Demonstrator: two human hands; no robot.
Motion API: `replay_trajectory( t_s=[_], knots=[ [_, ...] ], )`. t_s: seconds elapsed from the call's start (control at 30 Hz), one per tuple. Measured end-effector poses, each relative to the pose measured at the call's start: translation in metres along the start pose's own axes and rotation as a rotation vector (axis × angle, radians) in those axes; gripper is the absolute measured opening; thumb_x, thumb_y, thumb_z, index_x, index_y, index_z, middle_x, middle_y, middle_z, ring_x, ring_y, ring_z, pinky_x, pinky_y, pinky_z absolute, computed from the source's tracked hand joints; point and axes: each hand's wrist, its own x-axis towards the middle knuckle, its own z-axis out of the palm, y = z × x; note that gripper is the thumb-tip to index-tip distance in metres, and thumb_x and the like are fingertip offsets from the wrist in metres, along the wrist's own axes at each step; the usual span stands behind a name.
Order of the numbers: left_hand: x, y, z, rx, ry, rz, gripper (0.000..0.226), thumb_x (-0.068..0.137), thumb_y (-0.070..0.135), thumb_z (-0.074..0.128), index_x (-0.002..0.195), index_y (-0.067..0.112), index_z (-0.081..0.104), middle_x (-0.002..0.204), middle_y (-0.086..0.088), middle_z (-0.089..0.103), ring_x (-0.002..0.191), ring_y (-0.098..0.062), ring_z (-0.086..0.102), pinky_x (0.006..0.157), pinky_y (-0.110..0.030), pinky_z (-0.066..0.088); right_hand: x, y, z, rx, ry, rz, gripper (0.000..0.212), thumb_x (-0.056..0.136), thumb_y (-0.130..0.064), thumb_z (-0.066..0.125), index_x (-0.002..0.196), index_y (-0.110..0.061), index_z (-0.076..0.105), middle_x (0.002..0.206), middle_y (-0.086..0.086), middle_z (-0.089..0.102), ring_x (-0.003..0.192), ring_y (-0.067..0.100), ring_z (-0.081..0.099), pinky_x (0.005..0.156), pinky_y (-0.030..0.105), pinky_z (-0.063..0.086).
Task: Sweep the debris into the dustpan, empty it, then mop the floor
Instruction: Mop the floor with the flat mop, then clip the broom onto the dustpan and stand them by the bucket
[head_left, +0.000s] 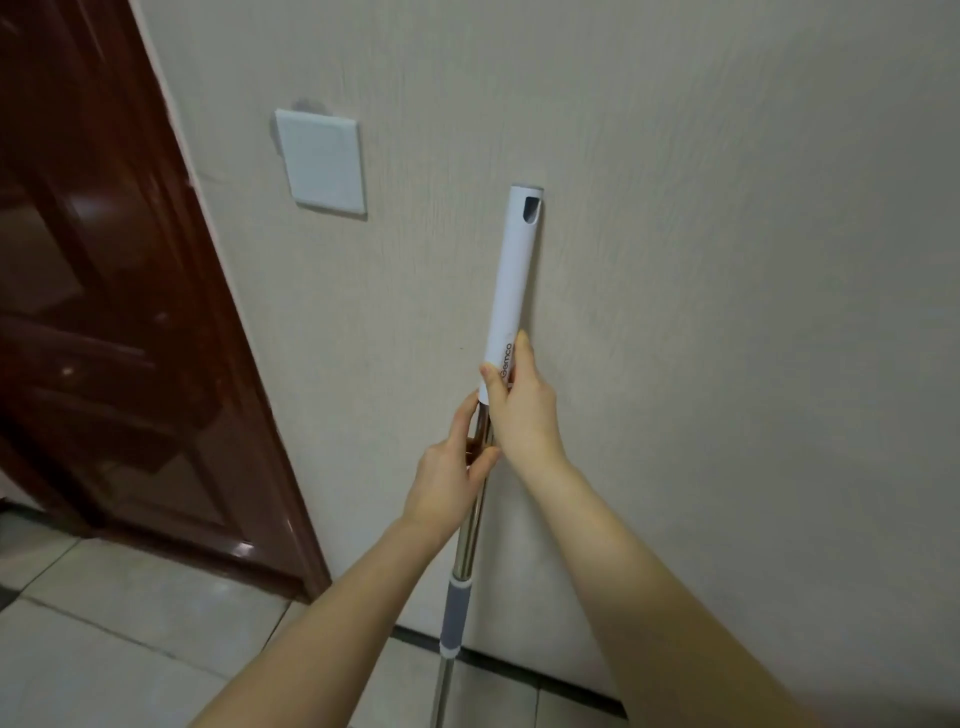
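Observation:
A mop handle (511, 280) stands upright against the beige wall, with a white top sleeve, a shiny steel shaft and a grey collar (454, 610) lower down. My right hand (519, 400) grips the bottom of the white sleeve. Just below it, my left hand (449, 478) holds the steel shaft, thumb and fingers wrapped round it. The mop head is out of view below the frame. No dustpan, broom or debris shows.
A dark red wooden door (114, 338) fills the left side. On the wall hangs a white switch plate (322, 163). Light floor tiles (130, 649) lie below, with a dark skirting strip (519, 662) along the wall's foot.

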Motion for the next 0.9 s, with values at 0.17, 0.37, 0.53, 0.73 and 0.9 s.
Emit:
replay_trajectory(
  t_s=[0.17, 0.37, 0.53, 0.73, 0.9],
  knots=[
    [-0.002, 0.003, 0.002, -0.004, 0.004, -0.001, 0.061, 0.093, 0.032, 0.057, 0.144, 0.038, 0.023, 0.092, 0.0, 0.07, 0.079, -0.012, 0.067, 0.073, -0.026, 0.053, -0.001, 0.002, 0.003, -0.028, 0.003, 0.011, 0.057, 0.099, -0.023, 0.05, 0.15, -0.019, 0.026, 0.123, 0.016, 0.059, 0.11, 0.03, 0.057, 0.088, 0.03, 0.044],
    [-0.015, 0.017, -0.011, 0.053, -0.105, -0.055, 0.076, 0.087, 0.033, 0.065, 0.147, 0.03, 0.018, 0.113, -0.008, 0.065, 0.102, -0.026, 0.062, 0.083, -0.031, 0.049, -0.043, 0.015, -0.024, -0.227, -0.09, -0.007, 0.055, 0.1, -0.022, 0.047, 0.151, -0.027, 0.028, 0.104, 0.009, 0.057, 0.091, 0.019, 0.054, 0.082, 0.023, 0.038],
    [-0.087, 0.025, -0.036, 0.079, -0.174, 0.029, 0.072, 0.086, 0.032, 0.067, 0.146, 0.028, 0.027, 0.137, -0.009, 0.049, 0.123, -0.023, 0.05, 0.101, -0.032, 0.041, -0.129, 0.018, -0.058, -0.332, -0.046, -0.013, 0.048, 0.1, -0.024, 0.049, 0.147, -0.024, 0.039, 0.108, 0.007, 0.057, 0.094, 0.015, 0.052, 0.09, 0.022, 0.037],
    [-0.172, 0.055, -0.05, 0.076, -0.341, 0.139, 0.055, 0.085, 0.035, 0.066, 0.135, 0.03, 0.042, 0.105, -0.001, 0.064, 0.097, -0.013, 0.06, 0.089, -0.031, 0.048, -0.239, -0.006, -0.104, -0.425, -0.003, 0.023, 0.043, 0.098, -0.022, 0.054, 0.139, -0.012, 0.05, 0.113, 0.013, 0.064, 0.109, 0.025, 0.056, 0.094, 0.026, 0.036],
    [-0.232, 0.092, -0.027, 0.037, -0.461, 0.184, 0.039, 0.087, 0.032, 0.066, 0.123, 0.026, 0.055, 0.084, 0.005, 0.065, 0.079, -0.007, 0.061, 0.074, -0.023, 0.047, -0.327, -0.007, -0.163, -0.486, 0.088, 0.118, 0.037, 0.098, -0.022, 0.056, 0.133, -0.01, 0.057, 0.114, 0.014, 0.065, 0.108, 0.025, 0.059, 0.096, 0.027, 0.038]
  ],
)
